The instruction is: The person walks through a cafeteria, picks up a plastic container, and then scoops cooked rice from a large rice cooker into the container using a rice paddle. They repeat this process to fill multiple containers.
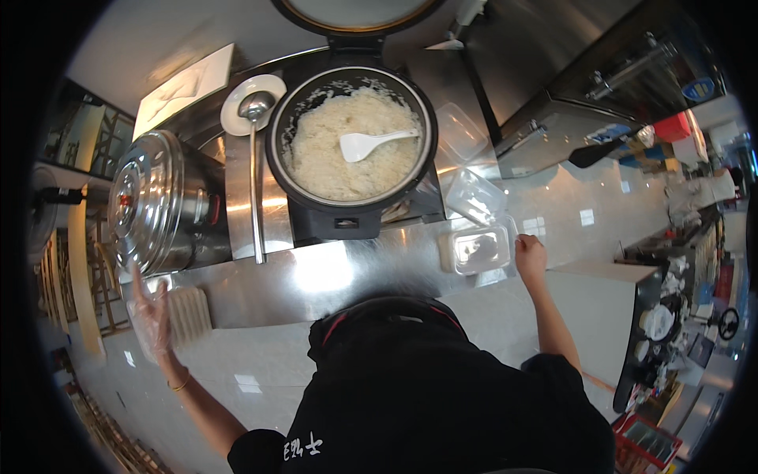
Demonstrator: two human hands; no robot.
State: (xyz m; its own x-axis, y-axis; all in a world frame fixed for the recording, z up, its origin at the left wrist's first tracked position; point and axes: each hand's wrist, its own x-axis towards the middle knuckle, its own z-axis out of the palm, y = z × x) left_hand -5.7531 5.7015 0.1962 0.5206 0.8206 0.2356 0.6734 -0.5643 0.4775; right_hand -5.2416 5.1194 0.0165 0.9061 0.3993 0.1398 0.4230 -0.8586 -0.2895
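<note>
My left hand [153, 320], in a clear plastic glove, has its fingers spread beside a stack of pale ridged containers [188, 314] at the counter's left end. Over at the right, my right hand [530, 256] is closed at the edge of a clear plastic container [481, 252]; whether it pinches the rim cannot be told. Between them stands an open rice cooker [337, 218] full of cooked rice [325, 169], with a white rice paddle [358, 147] lying on the rice. Two more clear containers, one near [474, 195] and one farther back [461, 133], lie right of the cooker.
A lidded steel pot [201, 225] stands left of the cooker. Between them a long steel ladle [254, 189] rests with its bowl on a white plate [237, 121]. The steel counter [266, 296] ends just before my body. A dark cabinet [592, 106] stands back right.
</note>
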